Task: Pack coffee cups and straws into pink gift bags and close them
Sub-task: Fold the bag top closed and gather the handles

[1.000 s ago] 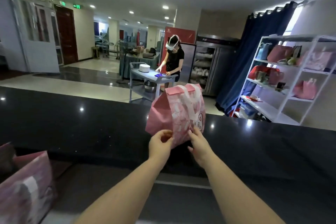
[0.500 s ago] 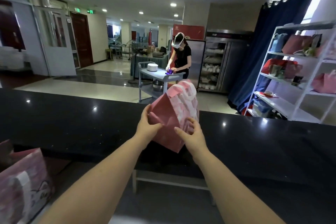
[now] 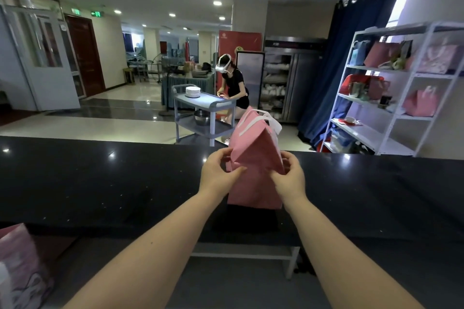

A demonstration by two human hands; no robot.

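A pink bag [image 3: 253,183] stands upright at mid-frame on the black tabletop [image 3: 100,178]. Its top is folded to a peak with white handles sticking up, and the left hand [image 3: 221,173] and right hand [image 3: 288,175] pinch its side folds. A second bag [image 3: 20,271], pink with a white print, sits in the lower left corner.

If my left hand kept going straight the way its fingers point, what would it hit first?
The pink gift bag: the left hand pinches its side fold, fingers aimed rightward into it, so nothing lies between.
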